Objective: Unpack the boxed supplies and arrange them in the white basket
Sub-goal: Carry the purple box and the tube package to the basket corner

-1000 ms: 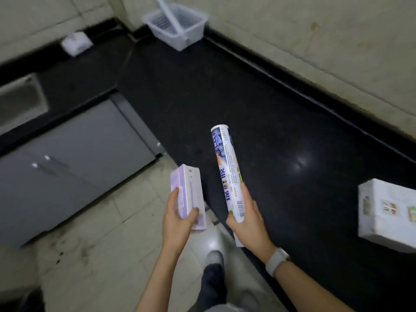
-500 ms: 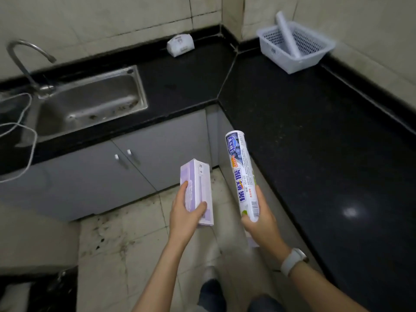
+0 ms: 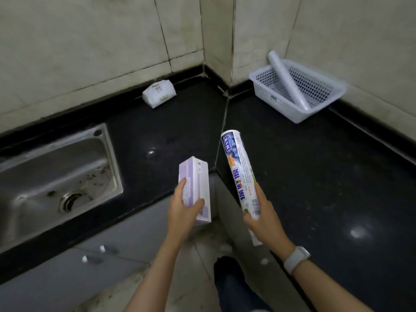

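Black countertop (image 3: pixel 315 176) wraps an L-shaped corner below stained pale wall tiles, and I take the white basket (image 3: pixel 319 104) as my landmark: it sits on the counter against the wall, just right of the corner. One plain white roll (image 3: pixel 287 81) leans slantwise inside it, its upper end poking above the far rim. Well left of the basket, past the corner, I see a small white packet (image 3: pixel 159 93) lying against the wall, and farther left and nearer me a steel sink (image 3: pixel 56 183) set into the counter.

Nearer me than the basket, my right hand (image 3: pixel 265 218) is wrapped around the lower part of a printed cling-film roll (image 3: pixel 239 174), held nearly upright with its top tipped away from me toward the corner. My left hand (image 3: pixel 183 209) clasps a lavender-and-white box (image 3: pixel 195 183) from below, thumb on its front, just left of that roll. Both items hang in the air over the counter's inner edge, well apart from the basket. A white watch (image 3: pixel 296 258) bands my right wrist.
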